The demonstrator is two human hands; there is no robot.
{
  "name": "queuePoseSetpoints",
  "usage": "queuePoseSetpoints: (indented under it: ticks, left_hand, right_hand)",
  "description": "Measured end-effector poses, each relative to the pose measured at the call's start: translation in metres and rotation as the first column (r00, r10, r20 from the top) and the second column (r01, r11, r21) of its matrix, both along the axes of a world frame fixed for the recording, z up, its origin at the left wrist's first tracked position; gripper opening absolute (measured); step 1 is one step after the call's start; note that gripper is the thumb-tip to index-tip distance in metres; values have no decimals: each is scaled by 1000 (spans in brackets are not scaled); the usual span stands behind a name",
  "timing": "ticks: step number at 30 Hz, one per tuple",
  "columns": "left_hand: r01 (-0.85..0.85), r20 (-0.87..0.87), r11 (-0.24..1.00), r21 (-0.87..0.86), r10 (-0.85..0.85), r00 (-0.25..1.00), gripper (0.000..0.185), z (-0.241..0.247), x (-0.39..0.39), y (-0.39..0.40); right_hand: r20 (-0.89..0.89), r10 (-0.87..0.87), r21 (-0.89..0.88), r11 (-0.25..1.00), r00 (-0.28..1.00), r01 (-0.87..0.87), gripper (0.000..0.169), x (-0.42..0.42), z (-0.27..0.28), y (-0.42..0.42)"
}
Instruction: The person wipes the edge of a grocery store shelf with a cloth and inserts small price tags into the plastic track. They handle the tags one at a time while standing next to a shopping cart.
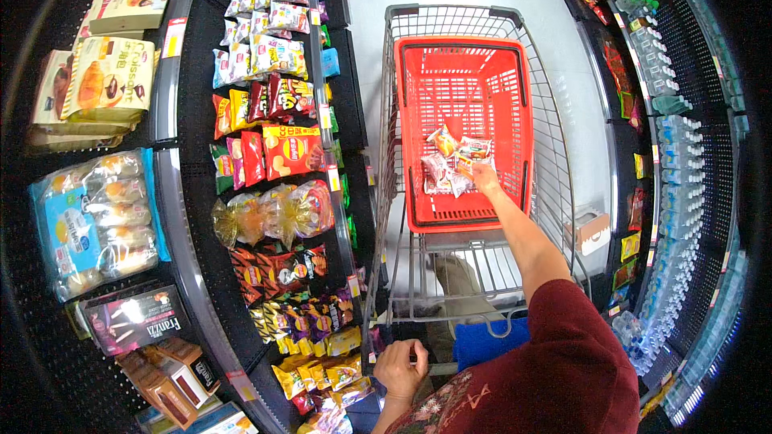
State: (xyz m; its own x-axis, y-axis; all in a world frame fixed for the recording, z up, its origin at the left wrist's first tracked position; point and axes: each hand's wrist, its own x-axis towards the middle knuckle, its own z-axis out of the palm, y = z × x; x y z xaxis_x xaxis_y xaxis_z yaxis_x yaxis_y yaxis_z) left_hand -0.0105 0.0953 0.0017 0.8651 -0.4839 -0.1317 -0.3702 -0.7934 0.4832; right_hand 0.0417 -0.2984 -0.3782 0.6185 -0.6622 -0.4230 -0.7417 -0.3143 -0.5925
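My right hand (484,176) reaches down into a red plastic shopping basket (464,214), its fingers on a small orange snack packet (464,165). Around it on the basket floor lie several more small packets, among them an orange-and-yellow packet (444,141) and a whitish packet (437,170). The basket sits in the wire shopping cart (549,132). My left hand (400,369), fingers curled, is at the near left end of the cart by its handle bar (443,369); whether it grips the bar is hidden.
Close on the left, a shelf holds bagged chips (294,150), bagged buns (102,220) and boxed biscuits (137,319). Bottled water (678,175) lines the right shelf. A cardboard carton (590,232) stands right of the cart. Blue cloth (485,340) shows below the handle.
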Motion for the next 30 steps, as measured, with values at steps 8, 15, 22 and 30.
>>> queuePoseSetpoints:
  ticks: [8,15,22,30]
  left_hand:
    - [-24,84,997,-75,31,996,12,-1,-4,-7]
    - [-93,-73,968,-235,78,994,14,12,-6,-4]
    - [-656,-691,323,-682,10,723,71,36,9,-4]
    - [-666,-606,270,-696,277,746,50,107,-17,61]
  right_hand:
    - [131,-481,638,710,867,297,23,-21,172,15]
    - [399,-347,720,691,849,-56,18,-36,287,71]
    - [632,21,609,605,775,-513,12,-38,404,171]
    - [704,61,581,523,707,-623,17,-47,470,268]
